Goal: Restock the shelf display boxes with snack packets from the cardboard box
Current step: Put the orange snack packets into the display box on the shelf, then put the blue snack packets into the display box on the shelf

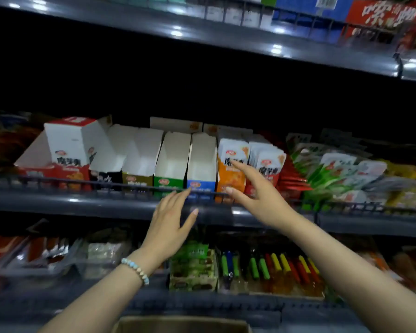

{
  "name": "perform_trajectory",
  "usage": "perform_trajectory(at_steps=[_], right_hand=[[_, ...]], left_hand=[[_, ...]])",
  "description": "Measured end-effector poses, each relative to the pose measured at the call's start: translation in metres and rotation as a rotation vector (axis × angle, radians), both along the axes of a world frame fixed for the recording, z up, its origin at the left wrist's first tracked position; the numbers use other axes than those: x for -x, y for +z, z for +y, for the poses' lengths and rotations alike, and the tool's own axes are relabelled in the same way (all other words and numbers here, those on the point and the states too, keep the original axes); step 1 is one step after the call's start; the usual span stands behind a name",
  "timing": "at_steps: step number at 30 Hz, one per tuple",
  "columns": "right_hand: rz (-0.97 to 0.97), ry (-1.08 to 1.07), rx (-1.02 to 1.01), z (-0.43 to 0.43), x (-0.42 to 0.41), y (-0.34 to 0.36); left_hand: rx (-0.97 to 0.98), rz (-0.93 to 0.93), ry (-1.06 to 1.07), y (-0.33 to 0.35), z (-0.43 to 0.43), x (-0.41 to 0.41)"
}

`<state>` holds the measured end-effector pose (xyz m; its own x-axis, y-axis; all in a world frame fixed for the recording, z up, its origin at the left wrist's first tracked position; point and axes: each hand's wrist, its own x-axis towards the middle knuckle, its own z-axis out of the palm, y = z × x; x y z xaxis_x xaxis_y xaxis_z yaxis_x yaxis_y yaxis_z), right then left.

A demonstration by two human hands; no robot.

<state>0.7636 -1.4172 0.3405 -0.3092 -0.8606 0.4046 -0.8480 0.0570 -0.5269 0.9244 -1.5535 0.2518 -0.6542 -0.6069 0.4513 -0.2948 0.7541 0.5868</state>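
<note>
– Left to right?
– Empty display boxes (172, 157); left hand (171, 227) flat, holding nothing; right hand (257, 193) spread wide at packets (233, 152) in the orange box (229, 179). Below, the cardboard box (183, 325).
– Risk?
– A nudge would likely topple the light empties.

The grey metal shelf (82, 205), with a low wire rail (58, 182) along its front, carries a row of upright display boxes (171, 159), several empty, then an orange box (228, 179) packed with white packets (233, 152), and loose snack bags (334, 169) heaped further right
</note>
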Motion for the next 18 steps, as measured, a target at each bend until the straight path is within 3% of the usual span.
perform_trajectory(at_steps=[5,11,18], right_hand=[[-0.186,0.013,-0.182,0.025,-0.033,-0.098],[-0.385,-0.045,-0.546,0.041,-0.054,-0.233],[-0.754,-0.222,-0.720,0.056,-0.073,-0.348]], left_hand=[[-0.085,-0.175,0.004,-0.079,0.020,-0.040],[-0.244,-0.470,0.003,-0.174,0.044,-0.078],[-0.358,-0.676,0.076,-0.249,0.043,-0.104]])
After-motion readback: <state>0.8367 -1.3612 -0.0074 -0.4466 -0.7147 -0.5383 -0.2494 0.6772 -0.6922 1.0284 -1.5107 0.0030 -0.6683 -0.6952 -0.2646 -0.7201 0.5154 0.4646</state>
